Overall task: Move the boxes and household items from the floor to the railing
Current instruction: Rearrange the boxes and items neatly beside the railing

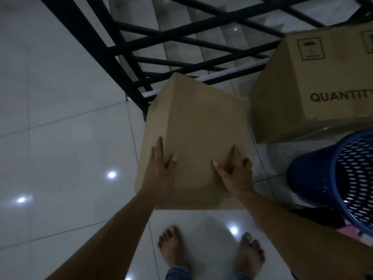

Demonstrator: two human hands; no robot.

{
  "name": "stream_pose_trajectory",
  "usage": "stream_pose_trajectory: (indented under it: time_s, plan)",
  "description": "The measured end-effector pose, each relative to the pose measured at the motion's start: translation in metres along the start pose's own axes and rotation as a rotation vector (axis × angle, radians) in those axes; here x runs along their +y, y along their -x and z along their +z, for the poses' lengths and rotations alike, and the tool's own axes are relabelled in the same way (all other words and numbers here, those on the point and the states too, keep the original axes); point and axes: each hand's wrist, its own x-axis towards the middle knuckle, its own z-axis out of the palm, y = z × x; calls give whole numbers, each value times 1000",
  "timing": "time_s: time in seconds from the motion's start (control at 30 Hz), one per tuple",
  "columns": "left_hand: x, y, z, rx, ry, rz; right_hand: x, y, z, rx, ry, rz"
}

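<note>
Box (193, 138) pressed between left hand (159, 170) and right hand (236, 174) beside railing (129, 73)

Left hand (159, 170) and right hand (236, 174) reach forward side by side, palms facing inward (thumbs splayed).

Cardboard boxes: 2. One plain box (193, 138), one printed box (314, 85) marked "QUANTITY".
Hands: 2. Left hand (161, 170) and right hand (236, 176), both on the plain box.
Bare feet: 2. Left foot (171, 249), right foot (250, 255).
Blue perforated basket (333, 174): 1.
Black metal railing (113, 47): 1.
Handling symbols on the printed box: 2. One whole symbol (310, 48); the second is cut off by the frame edge.
Light spots (111, 174) on the floor tiles: 3 whole, plus 1 cut off at the bottom edge.
Pink item (347, 232): 1, under the basket, kind not legible.
White tube (232, 76) at the railing foot: 1, seen in two stretches.
Stair steps: blurred, no count taken.
</note>
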Motion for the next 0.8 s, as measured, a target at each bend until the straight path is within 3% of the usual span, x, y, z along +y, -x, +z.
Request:
stream_pose_trajectory:
  time_s: [0.2, 0.47, 0.6, 0.63, 0.7, 0.8]
  plan:
    - [5, -1, 27, 36, -64, 53, -11, 2, -10, -77, -5, 114]
    - [51, 23, 86, -85, -275, -49, -79, 26, -22, -159, -191, -112]
    - [34, 23, 75, -243, -293, 218, -64, 21, -31, -100, -145, -97]
    - [29, 23, 64, -257, -234, 217, -58, 19, -34, -71, -148, -97]
    - [1, 18, 49, -147, -112, 85, -46, 14, -40, -48, -164, -93]
    - [-29, -19, 23, 15, -208, -221, -36, 9, -43, -47, -177, -102]
